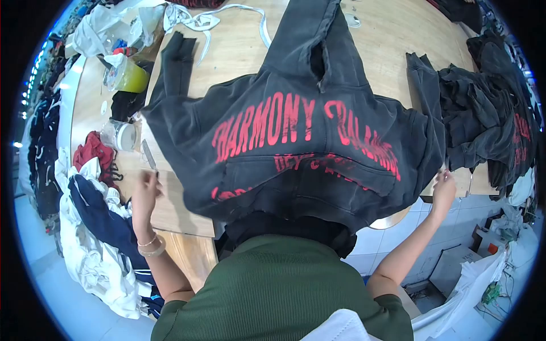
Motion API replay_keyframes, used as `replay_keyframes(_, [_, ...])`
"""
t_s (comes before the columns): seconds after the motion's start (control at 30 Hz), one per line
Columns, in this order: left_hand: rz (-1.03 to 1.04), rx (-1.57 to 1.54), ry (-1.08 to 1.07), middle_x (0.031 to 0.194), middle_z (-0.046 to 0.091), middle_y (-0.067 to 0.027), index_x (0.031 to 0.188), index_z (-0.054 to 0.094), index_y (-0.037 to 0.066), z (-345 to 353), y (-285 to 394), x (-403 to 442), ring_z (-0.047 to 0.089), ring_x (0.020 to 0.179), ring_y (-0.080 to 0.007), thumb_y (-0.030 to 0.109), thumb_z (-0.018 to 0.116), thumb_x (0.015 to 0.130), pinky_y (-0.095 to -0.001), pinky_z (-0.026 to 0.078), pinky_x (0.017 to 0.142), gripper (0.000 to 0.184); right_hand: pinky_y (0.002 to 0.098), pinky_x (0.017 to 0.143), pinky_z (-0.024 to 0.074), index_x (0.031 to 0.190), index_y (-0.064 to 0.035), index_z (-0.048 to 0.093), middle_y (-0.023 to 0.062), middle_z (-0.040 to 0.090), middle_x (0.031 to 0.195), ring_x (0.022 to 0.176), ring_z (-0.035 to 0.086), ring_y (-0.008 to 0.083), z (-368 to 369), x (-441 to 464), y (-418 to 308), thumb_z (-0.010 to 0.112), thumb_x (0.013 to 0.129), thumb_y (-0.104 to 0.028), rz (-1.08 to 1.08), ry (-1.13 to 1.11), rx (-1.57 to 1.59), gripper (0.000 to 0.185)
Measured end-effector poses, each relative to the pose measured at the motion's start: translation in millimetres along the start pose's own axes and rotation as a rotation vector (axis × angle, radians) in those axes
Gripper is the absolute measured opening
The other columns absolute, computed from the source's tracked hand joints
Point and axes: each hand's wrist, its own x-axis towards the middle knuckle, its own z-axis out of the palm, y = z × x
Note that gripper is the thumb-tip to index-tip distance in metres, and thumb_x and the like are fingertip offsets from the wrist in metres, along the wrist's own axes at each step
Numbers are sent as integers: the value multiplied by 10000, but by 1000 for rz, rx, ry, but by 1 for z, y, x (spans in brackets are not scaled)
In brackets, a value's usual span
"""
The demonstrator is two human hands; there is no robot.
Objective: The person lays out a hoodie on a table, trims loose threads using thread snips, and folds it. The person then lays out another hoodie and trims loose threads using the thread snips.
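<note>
A dark hoodie (pixel 318 136) with red lettering is spread across the table, its lower part hanging over the front edge near my body. On the left, my left hand (pixel 147 190) is slightly blurred, its fingers drawn together just below a thin metal blade (pixel 148 153); what they hold is unclear. My right hand (pixel 445 186) is at the hoodie's right side, with thumb and fingers pinched at the edge of the dark fabric.
More dark garments (pixel 478 113) are heaped at the right. Along the left are a yellow-green container (pixel 132 78), a clear jar (pixel 126 136), red cloth (pixel 92 156) and white cloth (pixel 94 256). A white strip (pixel 242 7) lies at the back.
</note>
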Motion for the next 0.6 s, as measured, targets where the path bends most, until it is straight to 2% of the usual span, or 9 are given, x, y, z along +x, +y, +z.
replay_keyframes(0.07, [405,213,332,886,635,-56,1024,577,-19,4,52,-7,609,778,-169,113,553,953,-289,503,734,152,278,718,492,1085,34,635,110,684,854,793,634,150,-20,-17,-59,532,945,-193,-108,67,367,286])
replay_keyframes(0.1, [495,-94,285,939,648,-68,1091,595,-4,18,88,-12,627,853,-163,93,541,951,-280,504,763,179,253,676,479,1025,17,643,71,665,822,767,620,120,-3,-17,-82,522,952,-174,-195,-42,1046,238])
replay_keyframes(0.13, [695,-241,193,1002,658,-83,1131,613,19,35,129,-20,638,906,-163,67,538,937,-281,502,776,215,217,631,448,986,-2,630,40,636,813,704,570,91,-23,-50,-145,528,944,-155,-161,-158,1186,189])
replay_keyframes(0.17, [797,-330,39,1016,659,-84,1128,627,24,57,165,-33,639,915,-158,32,542,902,-279,500,785,241,209,615,430,988,-1,617,42,629,832,665,544,88,-21,-52,-169,542,937,-157,-509,-530,1271,180])
replay_keyframes(0.2, [929,-301,-82,1023,654,-102,1110,631,18,81,195,-41,642,925,-198,34,554,868,-304,500,810,255,214,613,430,967,-3,620,47,631,825,642,532,92,-11,-72,-210,536,939,-175,-466,-658,1382,193])
replay_keyframes(0.23, [1057,-248,-159,1016,646,-117,1115,627,24,111,211,-41,633,926,-257,101,606,854,-345,500,830,273,237,645,458,968,-2,615,64,642,859,674,563,109,1,-77,-239,502,966,-187,-593,-851,1341,218])
replay_keyframes(0.3, [1268,141,-226,1274,569,-115,1268,557,66,168,215,-42,492,1218,-302,320,674,830,-445,363,1035,519,264,673,507,1009,-1,589,100,658,916,727,621,145,56,-70,-277,461,991,-195,-558,-947,1269,233])
replay_keyframes(0.37, [1107,412,-440,1448,431,-95,1397,444,123,209,183,-40,330,1380,-301,521,640,815,-549,202,1123,732,288,716,538,1070,-22,567,133,662,1016,828,659,179,104,-36,-279,428,1008,-224,-413,-992,1266,253])
replay_keyframes(0.6, [1069,303,-480,1522,324,-48,1432,399,170,213,168,-37,222,1432,-282,533,678,761,-574,131,1141,813,280,662,527,1074,-10,559,106,662,927,810,668,176,101,-22,-289,462,1000,-199,-368,-927,1237,225])
